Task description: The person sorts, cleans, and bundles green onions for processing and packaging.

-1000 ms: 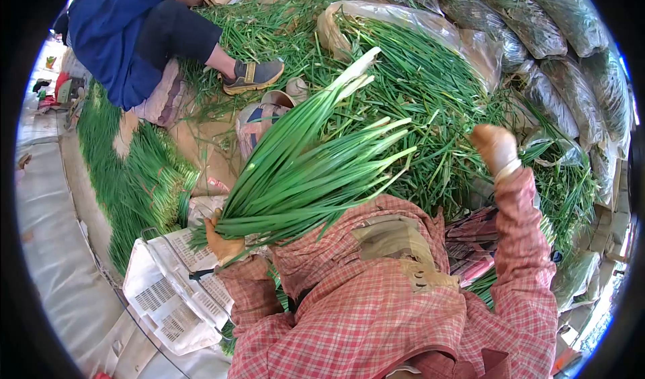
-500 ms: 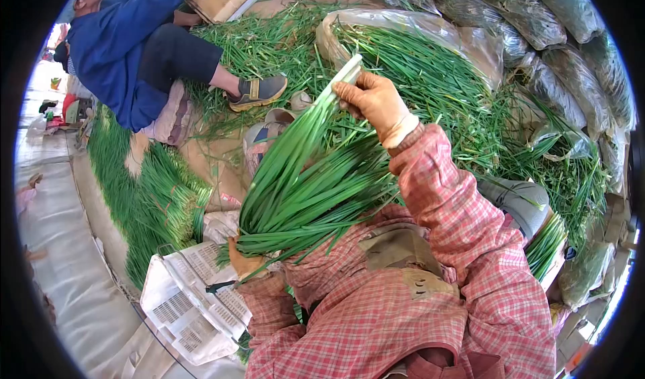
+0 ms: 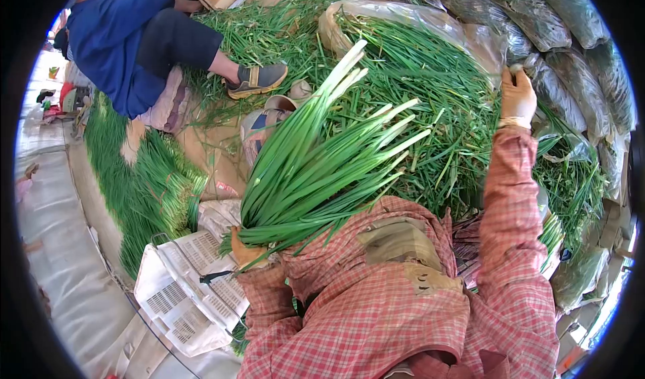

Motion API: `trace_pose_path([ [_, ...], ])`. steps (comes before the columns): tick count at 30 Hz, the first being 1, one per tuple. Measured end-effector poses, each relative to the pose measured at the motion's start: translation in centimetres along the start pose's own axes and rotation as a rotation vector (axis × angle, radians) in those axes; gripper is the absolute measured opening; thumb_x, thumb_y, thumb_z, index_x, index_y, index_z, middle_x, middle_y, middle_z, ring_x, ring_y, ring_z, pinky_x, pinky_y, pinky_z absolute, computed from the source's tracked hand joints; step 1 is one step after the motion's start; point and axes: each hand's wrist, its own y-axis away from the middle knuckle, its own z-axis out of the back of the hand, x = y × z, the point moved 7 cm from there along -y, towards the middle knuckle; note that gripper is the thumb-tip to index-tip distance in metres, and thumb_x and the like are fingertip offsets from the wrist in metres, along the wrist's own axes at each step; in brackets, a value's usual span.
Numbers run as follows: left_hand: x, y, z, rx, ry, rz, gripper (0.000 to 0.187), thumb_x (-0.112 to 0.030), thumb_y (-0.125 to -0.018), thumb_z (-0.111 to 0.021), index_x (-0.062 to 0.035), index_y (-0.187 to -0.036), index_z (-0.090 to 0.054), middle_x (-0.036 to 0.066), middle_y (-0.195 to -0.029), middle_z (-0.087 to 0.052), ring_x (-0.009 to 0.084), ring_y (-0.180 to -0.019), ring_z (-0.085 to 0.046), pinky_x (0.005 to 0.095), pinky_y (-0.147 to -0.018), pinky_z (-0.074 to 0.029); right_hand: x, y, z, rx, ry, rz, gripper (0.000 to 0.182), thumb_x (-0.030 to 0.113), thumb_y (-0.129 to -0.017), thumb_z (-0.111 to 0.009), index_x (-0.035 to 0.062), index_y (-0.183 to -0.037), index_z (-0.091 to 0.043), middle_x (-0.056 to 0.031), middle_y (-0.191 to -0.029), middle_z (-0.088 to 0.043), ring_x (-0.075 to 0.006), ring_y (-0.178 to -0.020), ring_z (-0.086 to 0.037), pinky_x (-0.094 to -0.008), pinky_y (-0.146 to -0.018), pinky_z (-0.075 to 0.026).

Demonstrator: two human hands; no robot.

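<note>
My left hand point(image 3: 246, 250) is closed around the leafy lower end of a large bunch of garlic chives point(image 3: 302, 184). The bunch fans out from that grip, its pale stem ends pointing up and to the right in two spread parts. Stretched far out to the right, my right hand point(image 3: 517, 102) is away from the bunch, beside the plastic-wrapped bundles. Its fingertips are pinched together; a small pale spot shows at their tips, too small to name.
Loose chive leaves point(image 3: 457, 137) cover the ground ahead, around an open plastic bag point(image 3: 480, 43) of chives. Wrapped bundles point(image 3: 537, 23) are stacked at right. A white plastic basket point(image 3: 191, 291) stands at left, near tied chive bunches point(image 3: 168, 184). A person in blue point(image 3: 114, 50) sits at upper left.
My right hand has let go of the chives' pale stem ends and swung out to the right. The stem ends have spread apart. My left hand keeps its hold in nearly the same place.
</note>
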Motion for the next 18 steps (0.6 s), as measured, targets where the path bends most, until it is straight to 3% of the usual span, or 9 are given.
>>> trace_pose_path([
  [2,0.4,0.2,-0.4,-0.084,0.058,0.02,0.048,-0.043,-0.092,-0.026,-0.0061,-0.115,-0.048,0.015,-0.117,-0.051,0.0336,-0.108,-0.048,0.0512,-0.093,-0.038,2.6,1.2,0.2,0.06,0.577,0.287,0.026,0.016,-0.07,-0.069,0.0086,-0.094,-0.062,-0.0113,-0.091,-0.062,-0.0274,-0.081,-0.057,-0.0377,-0.071,-0.045],
  [5,0.7,-0.1,0.0,-0.113,0.048,-0.001,0.048,-0.043,-0.092,-0.027,-0.0062,-0.115,-0.048,0.015,-0.117,-0.051,0.0336,-0.108,-0.049,0.0515,-0.092,-0.039,13.4,6.8,-1.2,0.2,-0.134,0.649,0.034,0.021,-0.07,-0.068,0.007,-0.1,-0.06,-0.013,-0.093,-0.061,-0.0291,-0.087,-0.057,-0.0388,-0.076,-0.045],
  [7,0.4,0.8,-1.5,-0.11,0.047,0.044,0.047,-0.042,-0.091,-0.028,-0.0065,-0.115,-0.048,0.016,-0.117,-0.051,0.0337,-0.108,-0.049,0.0512,-0.091,-0.039,18.5,11.1,-5.1,0.558,-0.343,0.556,0.043,0.034,-0.073,-0.066,0.0025,-0.101,-0.059,-0.017,-0.092,-0.061,-0.0313,-0.085,-0.059,-0.0387,-0.074,-0.046],
  [8,0.0,0.7,-1.7,-0.033,-0.076,-0.015,0.047,-0.042,-0.091,-0.029,-0.0065,-0.115,-0.048,0.015,-0.118,-0.051,0.0338,-0.108,-0.048,0.051,-0.091,-0.039,20.2,12.5,-6.7,0.774,-0.43,0.371,0.046,0.038,-0.073,-0.065,0.0011,-0.1,-0.06,-0.0192,-0.089,-0.061,-0.0329,-0.084,-0.059,-0.0397,-0.074,-0.046],
  [10,-0.2,0.7,-1.2,0.114,-0.309,-0.137,0.046,-0.041,-0.091,-0.029,-0.0065,-0.117,-0.047,0.015,-0.119,-0.05,0.0341,-0.108,-0.048,0.0506,-0.091,-0.039,21.2,15.3,-10.7,0.881,-0.699,0.195,0.04,0.035,-0.075,-0.064,-0.0003,-0.094,-0.061,-0.0198,-0.083,-0.061,-0.0313,-0.078,-0.06,-0.0378,-0.07,-0.046],
  [12,-0.1,-0.1,1.1,0.056,-0.275,-0.146,0.047,-0.041,-0.092,-0.029,-0.0063,-0.118,-0.046,0.015,-0.119,-0.05,0.0334,-0.108,-0.048,0.0499,-0.092,-0.038,21.6,17.4,-12.2,0.92,-0.905,-0.033,0.031,0.027,-0.082,-0.061,-0.0017,-0.092,-0.062,-0.0102,-0.077,-0.063,-0.0123,-0.07,-0.055,-0.0268,-0.066,-0.045],
  [14,0.2,-0.6,3.0,-0.005,-0.235,-0.151,0.047,-0.041,-0.092,-0.029,-0.0061,-0.12,-0.045,0.016,-0.119,-0.05,0.0328,-0.108,-0.049,0.0492,-0.093,-0.038,22.9,18.8,-9.4,0.913,-0.936,0.118,0.022,0.02,-0.082,-0.06,-0.0015,-0.08,-0.062,-0.003,-0.068,-0.06,-0.01,-0.063,-0.051,-0.0244,-0.06,-0.043],
  [16,0.1,1.1,-0.7,0.045,-0.164,-0.096,0.046,-0.041,-0.092,-0.03,-0.006,-0.116,-0.047,0.015,-0.117,-0.051,0.032,-0.106,-0.05,0.0487,-0.092,-0.038,22.9,19.7,-6.6,1.133,-1.049,0.027,0.017,0.017,-0.082,-0.058,0.0013,-0.076,-0.062,-0.0028,-0.066,-0.059,-0.0092,-0.06,-0.051,-0.0236,-0.058,-0.041],
  [18,0.2,1.2,-1.4,0.084,-0.156,-0.08,0.045,-0.041,-0.092,-0.031,-0.0059,-0.113,-0.049,0.015,-0.113,-0.053,0.0312,-0.104,-0.051,0.0483,-0.091,-0.039,21.6,20.7,-3.6,1.358,-1.555,-0.381,0.018,0.018,-0.081,-0.056,0.004,-0.073,-0.064,-0.002,-0.063,-0.058,-0.0085,-0.05,-0.046,-0.0253,-0.05,-0.04],
])
